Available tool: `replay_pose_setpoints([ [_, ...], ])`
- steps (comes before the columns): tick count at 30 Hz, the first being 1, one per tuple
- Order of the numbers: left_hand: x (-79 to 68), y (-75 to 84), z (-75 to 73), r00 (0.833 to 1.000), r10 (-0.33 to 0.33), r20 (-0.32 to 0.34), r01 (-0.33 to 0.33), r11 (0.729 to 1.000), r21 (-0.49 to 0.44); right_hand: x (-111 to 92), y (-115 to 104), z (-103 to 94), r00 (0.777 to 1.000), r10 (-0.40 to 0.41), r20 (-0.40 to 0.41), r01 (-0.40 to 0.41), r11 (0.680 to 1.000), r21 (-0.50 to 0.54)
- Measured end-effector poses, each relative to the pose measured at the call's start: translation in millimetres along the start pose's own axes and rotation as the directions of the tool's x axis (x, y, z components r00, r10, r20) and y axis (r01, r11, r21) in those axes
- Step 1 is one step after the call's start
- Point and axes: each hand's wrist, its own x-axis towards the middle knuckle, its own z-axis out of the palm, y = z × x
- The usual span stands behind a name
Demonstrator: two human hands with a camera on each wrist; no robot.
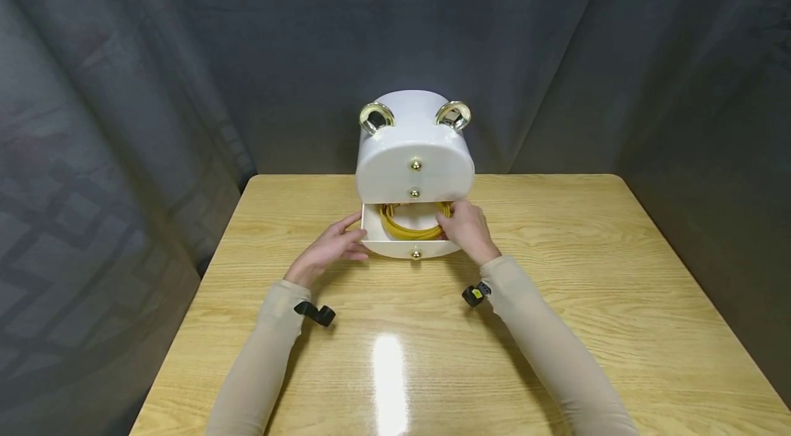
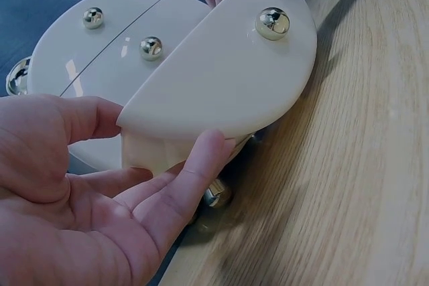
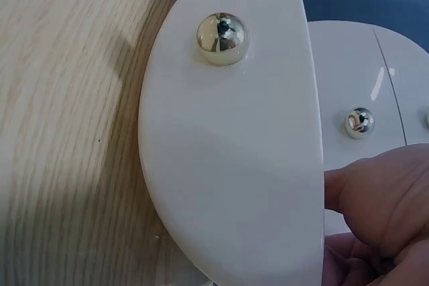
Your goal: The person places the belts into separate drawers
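Observation:
A coiled yellow cable (image 1: 404, 233) lies in the pulled-out lower drawer (image 1: 389, 248) of a glossy white rounded box (image 1: 415, 147). My right hand (image 1: 468, 226) reaches over the drawer's right side and pinches the coil there; in the right wrist view the drawer front hides the cable and part of that hand (image 3: 385, 209). At the drawer's left front corner, my left hand (image 1: 327, 248) holds on with thumb and fingers. Seen from the left wrist, the fingers (image 2: 177, 195) of this hand lie along the side and lower edge of the drawer front (image 2: 221, 72).
Round gold knobs (image 1: 416, 165) sit on the box's front, and two gold ear-like rings (image 1: 377, 117) stick out on top. The box stands near the back edge of a wooden table (image 1: 556, 271). Dark grey curtains (image 1: 296, 44) hang behind and beside it.

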Motion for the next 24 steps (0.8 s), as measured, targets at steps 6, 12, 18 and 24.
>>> replay_pose_setpoints([
  [6, 2.6, -2.6, -0.5, 1.0, 0.002, -0.002, -0.002, 1.0, -0.007, -1, 0, -2.7, 0.999, -0.031, 0.01, 0.032, 0.999, -0.041],
  [12, 4.0, -7.1, 0.1, 1.0, -0.002, 0.03, 0.003, 1.0, -0.011, -7, 3, -13.8, 0.997, -0.065, 0.043, 0.068, 0.995, -0.072],
  [18, 1.5, -6.9, -0.5, 0.999, 0.012, 0.033, -0.013, 1.0, 0.016, -12, 8, -23.7, 0.988, -0.145, 0.052, 0.146, 0.989, -0.016],
  [24, -5.5, -2.9, -0.9, 0.999, 0.039, 0.018, -0.04, 0.998, 0.053, -15, 13, -27.2, 0.968, -0.252, 0.006, 0.251, 0.966, 0.069],
])
